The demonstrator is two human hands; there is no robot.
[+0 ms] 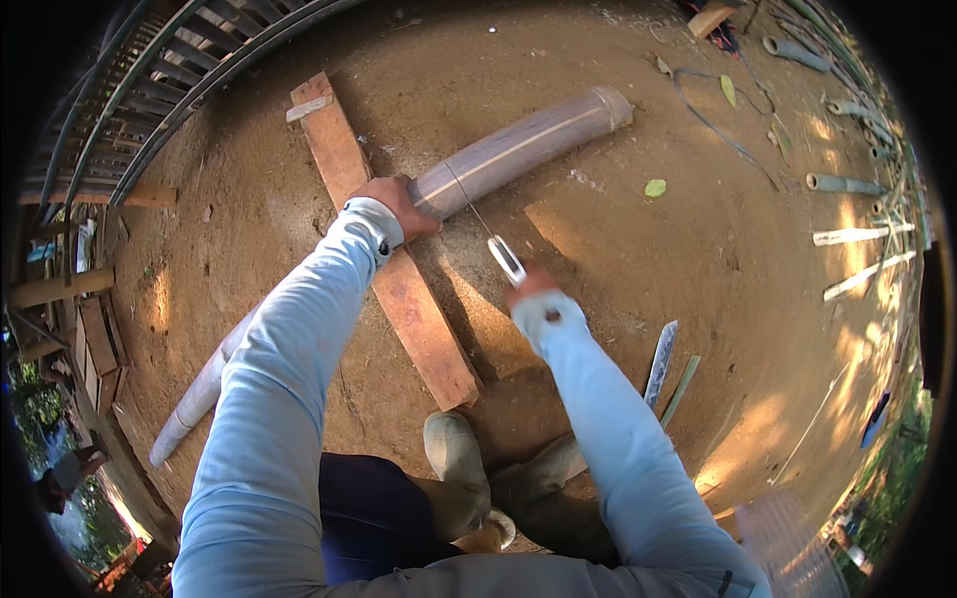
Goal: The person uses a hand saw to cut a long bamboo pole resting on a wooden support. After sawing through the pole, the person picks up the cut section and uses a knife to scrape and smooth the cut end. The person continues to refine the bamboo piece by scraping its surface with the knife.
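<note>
A thick grey-brown bamboo pole (pixel 523 145) lies slantwise across a reddish wooden plank (pixel 424 319) on the dirt ground. It runs from the far right, under my left forearm, to the near left. My left hand (pixel 401 204) grips the pole where it crosses the plank, with the fingers partly hidden. My right hand (pixel 534 283), slightly blurred, is closed round the pale handle of a handsaw (pixel 506 260). Seen nearly edge-on, the thin saw blade reaches from the handle across the pole, just right of my left hand. Its depth in the bamboo cannot be made out.
A slatted fence-like structure (pixel 199 60) curves along the far left. Several cut bamboo lengths (pixel 842 183) lie at the right edge. A grey strip (pixel 659 364) and a green strip (pixel 682 391) lie beside my right forearm. A dark cord (pixel 713 122) loops at the far right.
</note>
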